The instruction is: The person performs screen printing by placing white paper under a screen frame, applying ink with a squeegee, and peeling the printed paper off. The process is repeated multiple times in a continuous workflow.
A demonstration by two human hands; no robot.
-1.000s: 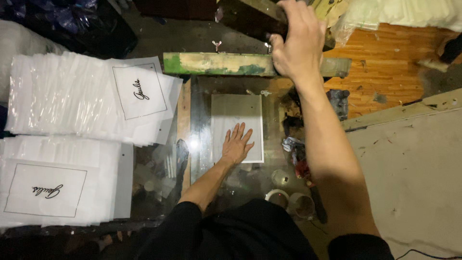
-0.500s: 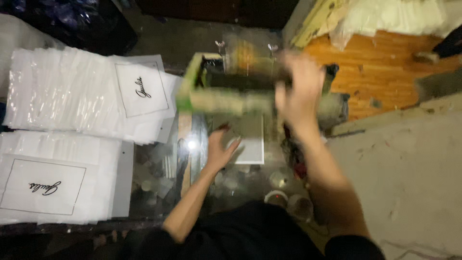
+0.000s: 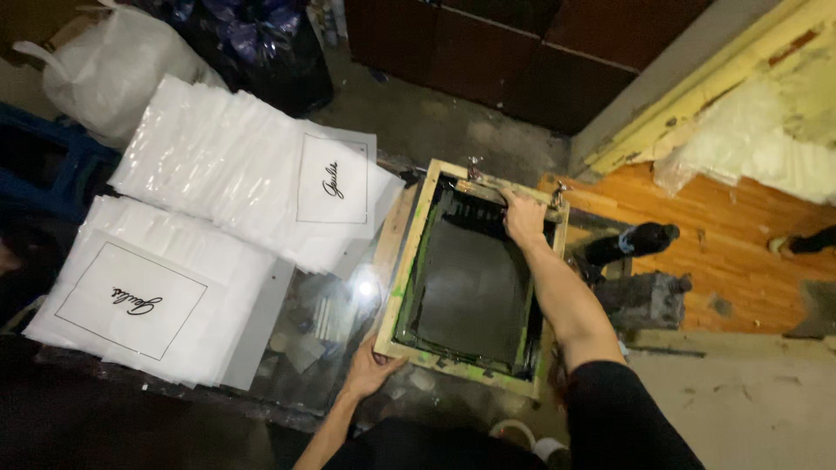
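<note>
A wooden screen-printing frame (image 3: pixel 409 261) with a dark, ink-covered mesh lies flat on a glass table (image 3: pixel 331 322). My left hand (image 3: pixel 369 369) grips the frame's near left corner. My right hand (image 3: pixel 523 218) reaches inside the far end of the frame and is closed on a wooden squeegee bar (image 3: pixel 477 188) that lies across the mesh. Green ink stains the frame's inner edges. Whatever lies under the screen is hidden.
Two stacks of white plastic sheets with a black script print, one stack (image 3: pixel 252 187) farther and one (image 3: pixel 148 296) nearer, cover the table's left side. A dark bottle (image 3: pixel 629 244) stands right of the frame. Wooden floorboards (image 3: pixel 723 252) lie right, dark cabinets (image 3: pixel 522 61) behind, a white bag (image 3: pixel 113 70) far left.
The frame, held raised by my right hand, has swung down flat onto the table. My left hand left the white sheet beneath it and took the near corner. My right hand now holds the squeegee.
</note>
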